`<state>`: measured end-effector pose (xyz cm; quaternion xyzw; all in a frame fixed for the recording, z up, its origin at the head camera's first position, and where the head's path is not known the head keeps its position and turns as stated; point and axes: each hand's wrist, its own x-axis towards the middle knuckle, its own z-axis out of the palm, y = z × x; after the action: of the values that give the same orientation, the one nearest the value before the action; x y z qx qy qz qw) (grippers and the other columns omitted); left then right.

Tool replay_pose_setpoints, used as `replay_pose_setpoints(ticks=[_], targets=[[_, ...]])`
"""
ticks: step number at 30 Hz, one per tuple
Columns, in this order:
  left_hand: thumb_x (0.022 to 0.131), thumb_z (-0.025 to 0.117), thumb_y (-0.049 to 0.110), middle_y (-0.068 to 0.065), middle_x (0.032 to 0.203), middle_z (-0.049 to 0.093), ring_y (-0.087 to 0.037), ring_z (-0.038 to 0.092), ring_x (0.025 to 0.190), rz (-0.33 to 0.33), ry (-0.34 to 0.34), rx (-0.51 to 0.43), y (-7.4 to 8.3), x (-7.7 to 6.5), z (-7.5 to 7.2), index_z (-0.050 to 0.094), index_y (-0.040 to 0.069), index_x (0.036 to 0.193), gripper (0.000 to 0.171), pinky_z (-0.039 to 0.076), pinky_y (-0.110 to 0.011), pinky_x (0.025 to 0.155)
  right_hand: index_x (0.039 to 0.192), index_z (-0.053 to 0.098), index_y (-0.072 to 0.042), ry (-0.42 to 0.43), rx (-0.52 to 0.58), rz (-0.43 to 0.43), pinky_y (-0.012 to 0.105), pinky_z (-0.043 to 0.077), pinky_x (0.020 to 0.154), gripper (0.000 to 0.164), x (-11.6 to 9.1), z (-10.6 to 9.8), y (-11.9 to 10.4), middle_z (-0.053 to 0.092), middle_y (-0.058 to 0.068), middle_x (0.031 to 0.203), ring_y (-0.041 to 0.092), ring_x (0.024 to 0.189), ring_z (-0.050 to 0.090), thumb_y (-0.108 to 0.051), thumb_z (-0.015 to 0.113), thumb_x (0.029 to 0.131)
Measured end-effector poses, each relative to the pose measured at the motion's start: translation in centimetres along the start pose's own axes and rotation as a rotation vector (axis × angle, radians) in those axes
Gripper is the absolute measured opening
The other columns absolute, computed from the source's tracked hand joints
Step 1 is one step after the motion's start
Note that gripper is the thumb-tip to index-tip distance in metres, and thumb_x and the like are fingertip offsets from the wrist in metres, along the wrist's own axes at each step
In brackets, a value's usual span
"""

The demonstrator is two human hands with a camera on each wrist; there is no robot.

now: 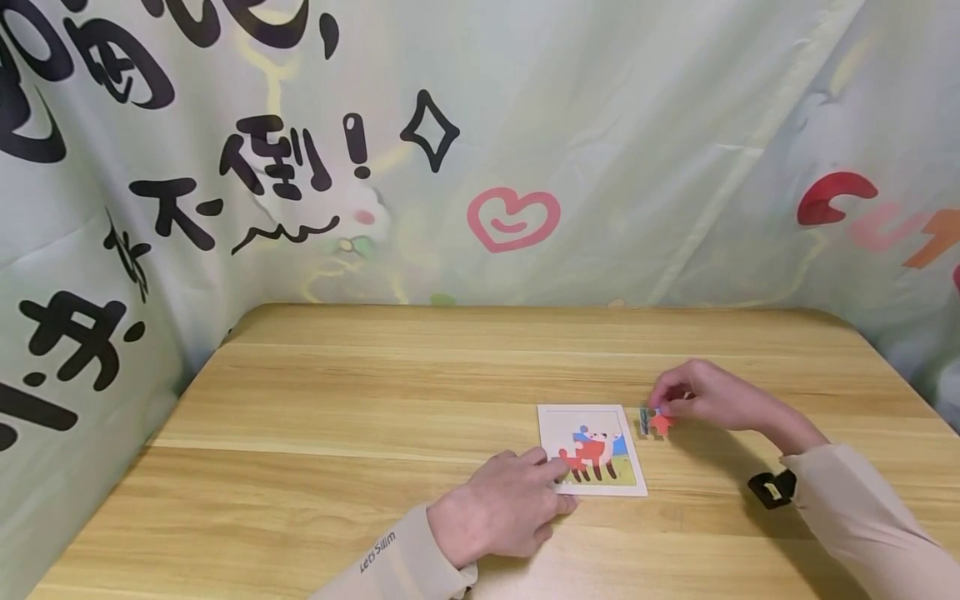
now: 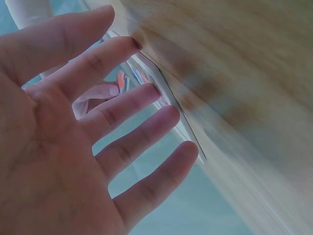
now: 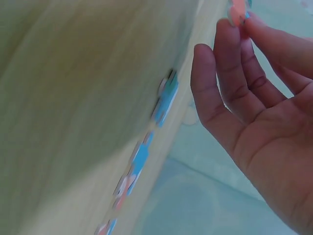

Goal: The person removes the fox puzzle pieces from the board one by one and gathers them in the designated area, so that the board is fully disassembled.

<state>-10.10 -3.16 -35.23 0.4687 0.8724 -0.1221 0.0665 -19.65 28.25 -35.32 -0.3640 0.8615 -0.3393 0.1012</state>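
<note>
A white-framed picture puzzle [image 1: 592,450] with a red animal on blue and green lies on the table. My left hand [image 1: 506,504] is at its lower left edge, fingers spread and nearly straight, fingertips on the frame. In the left wrist view the puzzle frame [image 2: 168,93] shows edge-on beyond the fingers. My right hand [image 1: 708,396] is right of the puzzle and pinches a small red puzzle piece [image 3: 238,12] between thumb and fingertips. Several loose blue puzzle pieces [image 3: 166,100] lie on the table in the right wrist view.
The wooden table [image 1: 315,400] runs back to a pale printed curtain [image 1: 622,125] with black lettering and a pink heart. A black strap [image 1: 772,490] shows at the right sleeve's cuff.
</note>
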Motion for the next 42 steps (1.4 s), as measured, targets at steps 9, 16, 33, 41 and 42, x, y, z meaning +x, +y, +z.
replay_pose_setpoints(ticks=[9, 16, 33, 41, 42], targets=[[0.094, 0.070, 0.044, 0.011, 0.140, 0.052, -0.009, 0.050, 0.111, 0.001, 0.011, -0.005, 0.0, 0.0, 0.0, 0.061, 0.042, 0.139, 0.045, 0.051, -0.027, 0.084, 0.084, 0.068, -0.008, 0.032, -0.045, 0.066, 0.024, 0.045, 0.058, 0.021, -1.6, -0.3, 0.8, 0.063, -0.011, 0.082, 0.000, 0.071, 0.049, 0.013, 0.069, 0.087], [0.094, 0.070, 0.043, 0.011, 0.139, 0.052, -0.010, 0.050, 0.110, 0.006, 0.015, -0.016, -0.1, 0.1, 0.0, 0.062, 0.041, 0.139, 0.045, 0.051, -0.027, 0.082, 0.082, 0.066, -0.009, 0.033, -0.062, 0.095, 0.023, 0.040, 0.056, 0.024, -2.7, -0.4, 1.5, 0.059, -0.013, 0.080, 0.000, 0.069, 0.045, 0.014, 0.067, 0.087], [0.094, 0.070, 0.043, 0.011, 0.138, 0.053, -0.010, 0.050, 0.107, 0.009, 0.029, -0.016, -0.1, 0.0, 0.0, 0.063, 0.041, 0.138, 0.044, 0.050, -0.025, 0.080, 0.080, 0.066, -0.013, 0.026, -0.128, 0.130, 0.024, 0.039, 0.058, 0.028, -3.5, -0.6, 2.1, 0.058, -0.014, 0.079, 0.000, 0.069, 0.044, 0.014, 0.067, 0.086], [0.094, 0.070, 0.043, 0.011, 0.138, 0.053, -0.009, 0.049, 0.108, 0.006, 0.019, -0.012, -0.1, 0.0, 0.0, 0.063, 0.042, 0.137, 0.043, 0.049, -0.023, 0.077, 0.081, 0.067, -0.013, 0.022, -0.128, 0.134, 0.024, 0.040, 0.058, 0.026, -3.5, -0.7, 2.2, 0.060, -0.013, 0.081, 0.000, 0.069, 0.045, 0.012, 0.069, 0.087], [0.094, 0.070, 0.043, 0.011, 0.138, 0.053, -0.009, 0.049, 0.109, 0.006, 0.019, -0.014, -0.1, 0.0, 0.0, 0.063, 0.042, 0.137, 0.043, 0.049, -0.023, 0.077, 0.081, 0.068, -0.012, 0.029, -0.129, 0.119, 0.024, 0.041, 0.057, 0.025, -3.5, -0.7, 2.2, 0.062, -0.014, 0.081, -0.001, 0.069, 0.046, 0.012, 0.069, 0.086]])
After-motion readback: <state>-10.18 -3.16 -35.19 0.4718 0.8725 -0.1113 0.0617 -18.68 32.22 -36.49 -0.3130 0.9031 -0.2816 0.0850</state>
